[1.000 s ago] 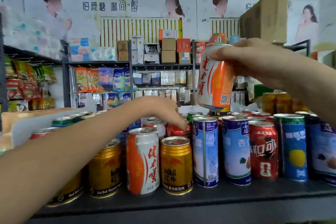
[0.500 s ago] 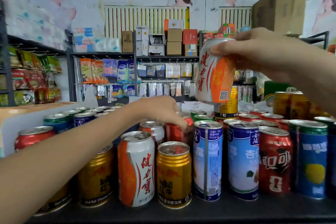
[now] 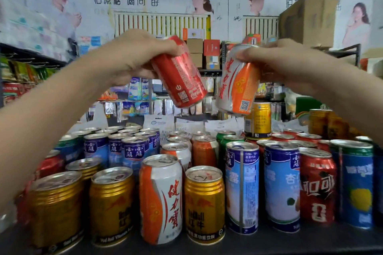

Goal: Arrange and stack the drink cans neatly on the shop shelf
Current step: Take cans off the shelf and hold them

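Observation:
My left hand (image 3: pixel 132 56) grips a red cola can (image 3: pixel 180 74) by its top, tilted, high above the shelf. My right hand (image 3: pixel 279 62) holds an orange-and-white can (image 3: pixel 236 85) by its top, also tilted, just right of the red one. The two lifted cans hang close together without touching. Below them the dark shelf (image 3: pixel 269 242) carries several standing cans: gold ones (image 3: pixel 112 205) at the front left, an orange-and-white can (image 3: pixel 160 198) in the front middle, tall blue cans (image 3: pixel 242 186) and a red can (image 3: pixel 317 186) to the right.
A yellow can (image 3: pixel 258 120) stands on top of other cans at the back right, under my right hand. More blue cans (image 3: pixel 134 151) fill the back left. Behind the shelf are other shop racks with packets and a cardboard box (image 3: pixel 308 18) up right.
My left hand has lifted the red can out of the middle rows and raised it beside the orange-and-white can. My right hand has stayed up with its can.

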